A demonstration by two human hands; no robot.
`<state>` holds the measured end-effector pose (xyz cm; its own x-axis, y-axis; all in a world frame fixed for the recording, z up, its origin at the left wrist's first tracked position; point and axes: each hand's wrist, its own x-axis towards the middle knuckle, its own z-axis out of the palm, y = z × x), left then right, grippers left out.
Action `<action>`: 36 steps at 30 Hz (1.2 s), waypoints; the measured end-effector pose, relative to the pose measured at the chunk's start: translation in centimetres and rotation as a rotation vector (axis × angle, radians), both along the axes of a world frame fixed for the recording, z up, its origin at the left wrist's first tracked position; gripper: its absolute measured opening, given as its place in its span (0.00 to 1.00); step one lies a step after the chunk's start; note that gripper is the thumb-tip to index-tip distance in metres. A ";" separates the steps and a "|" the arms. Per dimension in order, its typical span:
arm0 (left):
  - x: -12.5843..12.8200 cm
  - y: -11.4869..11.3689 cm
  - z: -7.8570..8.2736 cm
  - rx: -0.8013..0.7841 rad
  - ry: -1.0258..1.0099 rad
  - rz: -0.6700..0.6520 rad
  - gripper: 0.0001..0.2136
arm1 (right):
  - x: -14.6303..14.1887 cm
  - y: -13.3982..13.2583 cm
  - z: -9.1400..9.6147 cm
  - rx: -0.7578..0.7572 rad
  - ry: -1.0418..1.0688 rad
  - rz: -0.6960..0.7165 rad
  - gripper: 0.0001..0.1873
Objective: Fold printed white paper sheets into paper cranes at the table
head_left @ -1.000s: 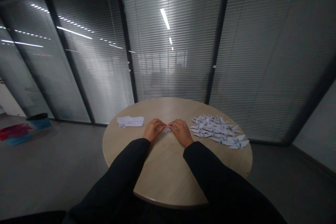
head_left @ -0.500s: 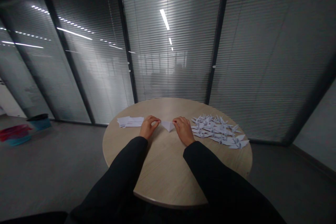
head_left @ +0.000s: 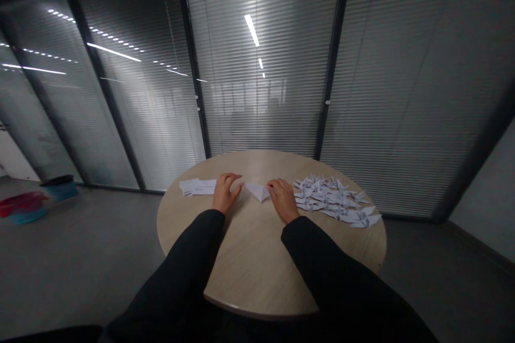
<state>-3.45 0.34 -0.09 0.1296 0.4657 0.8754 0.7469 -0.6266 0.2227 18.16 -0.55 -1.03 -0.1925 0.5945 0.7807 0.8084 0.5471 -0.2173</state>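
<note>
A small white sheet of paper (head_left: 257,191), folded to a triangle with its point toward me, is between my hands over the round table. My right hand (head_left: 282,198) pinches its right corner between thumb and fingers. Just off the left corner, my left hand (head_left: 227,192) has its thumb and fingers apart, with nothing between them. White paper slips (head_left: 199,187) lie beside my left hand, partly behind it. To the right of my right hand spreads a pile of folded paper cranes (head_left: 332,198).
The round wooden table (head_left: 257,257) has its near edge close to my body. Glass panels with blinds (head_left: 261,118) stand behind it. On the floor at far left are a bin with a red liner (head_left: 24,206) and one with a black liner (head_left: 60,186).
My left hand has let go of the paper's left corner and opened its fingers, shifting slightly left. My right hand keeps its pinch on the right corner.
</note>
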 end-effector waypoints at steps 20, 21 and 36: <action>1.8 -1.4 0.5 -0.061 0.207 -0.148 0.08 | -1.9 -2.0 1.5 0.071 -0.149 0.089 0.05; 1.7 -1.3 0.5 -0.058 0.196 -0.136 0.08 | -1.8 -2.0 1.5 0.069 -0.141 0.078 0.05; -0.7 0.3 0.4 -0.037 -0.165 0.048 0.06 | -0.6 -0.6 0.7 0.079 -0.015 -0.023 0.04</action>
